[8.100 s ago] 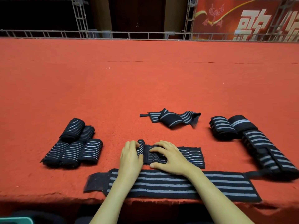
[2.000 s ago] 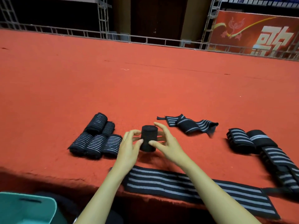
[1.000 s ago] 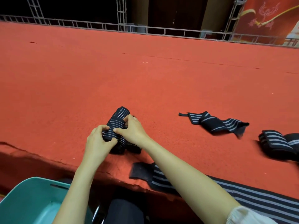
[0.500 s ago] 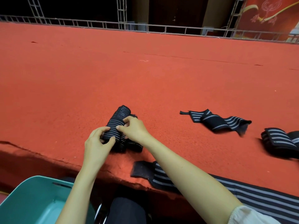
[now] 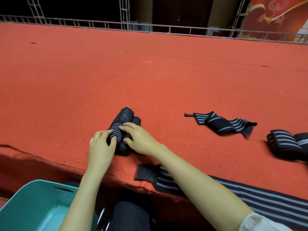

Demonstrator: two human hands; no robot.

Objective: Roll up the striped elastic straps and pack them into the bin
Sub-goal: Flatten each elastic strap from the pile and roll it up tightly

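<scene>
Two bare hands close on a cluster of rolled straps, black elastic bands with thin grey stripes wound into short cylinders, lying near the front edge of a broad table covered in red felt-like cloth. The left hand curls its fingers and thumb round the near end of the leftmost roll. The right hand lays its fingers over the tops of the rolls beside it, thumb tucked against their side, so both hands hold the rolls and neither is free. A teal plastic bin sits below the table edge at lower left, well apart from the rolls, and the part of it in view shows no straps inside. Packing appears to be only starting, and the clustered rolls are judged next to go over the edge and down into the bin. Several risks follow. The rolls lie loose against one another, and a grasp that takes in only some of them could let one slip out, spring open or drop past the rim to the floor. One long flat striped strap hangs partly over the table edge under the right forearm and could be dragged off by a sweeping arm. A crumpled unrolled strap and more folded straps wait to the right, not yet rolled
</scene>
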